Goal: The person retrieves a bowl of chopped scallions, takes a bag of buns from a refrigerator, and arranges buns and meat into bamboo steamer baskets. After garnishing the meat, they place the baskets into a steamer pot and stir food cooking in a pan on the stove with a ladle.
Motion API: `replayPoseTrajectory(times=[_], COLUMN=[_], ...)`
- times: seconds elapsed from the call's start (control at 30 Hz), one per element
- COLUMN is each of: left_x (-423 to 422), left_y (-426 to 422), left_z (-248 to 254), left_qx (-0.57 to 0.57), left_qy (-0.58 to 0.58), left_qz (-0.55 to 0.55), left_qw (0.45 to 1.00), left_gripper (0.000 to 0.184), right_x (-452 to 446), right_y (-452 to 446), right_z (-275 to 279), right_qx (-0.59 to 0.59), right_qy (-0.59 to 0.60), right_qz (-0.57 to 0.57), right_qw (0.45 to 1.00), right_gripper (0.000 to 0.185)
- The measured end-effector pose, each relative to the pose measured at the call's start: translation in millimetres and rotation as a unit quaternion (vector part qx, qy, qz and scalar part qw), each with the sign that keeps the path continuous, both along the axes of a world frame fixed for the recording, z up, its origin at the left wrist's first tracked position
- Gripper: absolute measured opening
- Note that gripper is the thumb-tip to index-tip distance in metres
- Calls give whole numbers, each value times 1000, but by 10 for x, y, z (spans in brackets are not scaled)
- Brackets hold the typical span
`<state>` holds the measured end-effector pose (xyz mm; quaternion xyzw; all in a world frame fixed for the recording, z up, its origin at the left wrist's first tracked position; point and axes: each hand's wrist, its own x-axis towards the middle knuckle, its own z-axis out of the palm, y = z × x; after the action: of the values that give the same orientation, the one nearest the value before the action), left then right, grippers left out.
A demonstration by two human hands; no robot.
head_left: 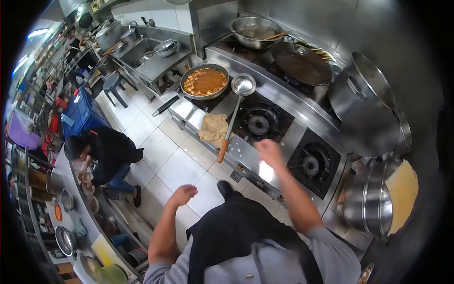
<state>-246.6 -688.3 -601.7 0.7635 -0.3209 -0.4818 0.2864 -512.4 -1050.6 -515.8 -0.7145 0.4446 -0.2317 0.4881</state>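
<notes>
My left hand (183, 194) hangs over the tiled floor with its fingers curled in, and nothing shows in it. My right hand (269, 151), a little blurred, is closed above the front of the stove (292, 139), just below a bare burner (258, 124). Left of that hand lies a ladle (243, 85), its bowl toward the back and its wooden handle over the front edge. A folded tan cloth (213, 128) sits beside the ladle. Further left, a frying pan (205, 82) holds brown sauce with chunks of food; its black handle points toward the aisle.
Large steel pots (362, 85) and a stacked steamer (369, 199) stand at the right. A metal basin (255, 32) and a dark wok (301, 64) occupy the back. A co-worker (106, 156) bends over the left counter (71, 208). A stool (113, 87) stands near the sink.
</notes>
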Motion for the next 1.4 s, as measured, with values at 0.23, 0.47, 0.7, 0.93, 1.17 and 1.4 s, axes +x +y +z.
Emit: replayPoseTrajectory(times=[0.23,0.47,0.7,0.93,1.17,1.4], left_x=[999,1989,3267,4019,4032,4024], left_y=[-560,-576,-1654,-2505,-2613,-2605], left_z=[471,114,375,540,636,721], left_qx=[-15,-12,-100,-15,42,28], left_qy=[-56,169,460,613,619,601], left_qz=[66,223,344,40,7,15], left_qw=[996,960,812,789,785,798], left_gripper=[34,34,48,43,24,25], right_x=[1744,1263,1564,2661,3243,3519], right_y=[-175,-415,-583,-704,-112,326], right_z=[-733,-260,721,819,624,1039], right_qx=[-7,371,-94,-116,32,450], right_qy=[239,-124,201,377,314,55], right_qz=[27,-123,-61,-72,-69,-120], right_qw=[971,912,973,916,946,883], right_gripper=[45,18,30,36,35,37])
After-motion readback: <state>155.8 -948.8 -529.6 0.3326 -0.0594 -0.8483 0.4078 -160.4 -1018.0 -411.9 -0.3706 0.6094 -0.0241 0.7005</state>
